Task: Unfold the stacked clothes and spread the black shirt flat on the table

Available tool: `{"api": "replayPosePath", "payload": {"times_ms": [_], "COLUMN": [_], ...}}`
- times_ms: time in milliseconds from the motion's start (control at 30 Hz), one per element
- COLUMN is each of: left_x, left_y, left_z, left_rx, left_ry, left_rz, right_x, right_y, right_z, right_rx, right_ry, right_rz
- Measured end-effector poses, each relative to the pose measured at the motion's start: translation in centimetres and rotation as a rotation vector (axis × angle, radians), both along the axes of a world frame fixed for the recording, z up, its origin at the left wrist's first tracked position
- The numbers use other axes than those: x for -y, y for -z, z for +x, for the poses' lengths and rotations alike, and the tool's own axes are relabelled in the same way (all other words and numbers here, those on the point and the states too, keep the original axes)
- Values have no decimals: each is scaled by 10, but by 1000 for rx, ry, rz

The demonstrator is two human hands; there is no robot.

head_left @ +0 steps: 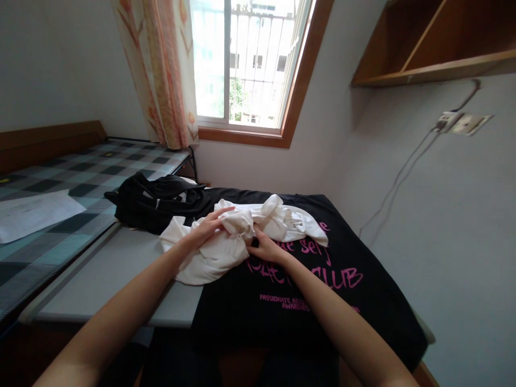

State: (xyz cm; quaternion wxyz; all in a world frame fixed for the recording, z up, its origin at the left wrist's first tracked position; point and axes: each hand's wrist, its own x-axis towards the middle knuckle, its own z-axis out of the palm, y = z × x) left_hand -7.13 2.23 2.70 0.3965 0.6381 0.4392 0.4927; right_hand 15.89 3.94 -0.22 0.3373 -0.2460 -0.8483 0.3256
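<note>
A crumpled white garment (226,252) lies in a loose heap, its exact kind hidden by the folds. My left hand (212,224) holds its bunched upper part from the left, index finger stretched across the fabric. From the right, my right hand (265,247) grips a fold near the middle of the heap, close to the left fingertips. Underneath spreads a black cloth (322,317) with pink lettering, partly covered by the white fabric.
A light grey tabletop (121,285) shows at left, with a black bundle of clothing or a bag (161,201) at its back. Beyond is a checked mattress (100,166) with a paper sheet (38,212). A window (253,70), a wall shelf (435,67) and a socket with a cable (447,122) surround it.
</note>
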Motion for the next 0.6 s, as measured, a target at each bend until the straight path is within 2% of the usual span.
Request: {"api": "replayPosePath", "payload": {"times_ms": [67,167,233,300,433,500,600], "left_x": [-2,0,3,4,0,-2,-2], "left_y": [7,17,20,21,16,9,-10], "left_z": [6,15,17,16,8,2,-6], "left_rx": [-47,-363,-582,-722,-817,-791,-623], "left_ry": [-109,-401,-487,-469,-440,-428,-406], "left_rz": [45,211,250,212,109,89,136], "right_x": [-1,-2,-2,-4,-10,-13,-14], "right_y": [-1,-6,-8,-8,-5,-3,-3], "right_z": [0,0,-1,0,1,1,-1], "right_rx": [-13,-30,-40,-59,-134,-201,-374], "right_ry": [20,34,19,6,-13,-13,19], "right_rz": [-2,-12,-14,-29,-163,-264,-480]}}
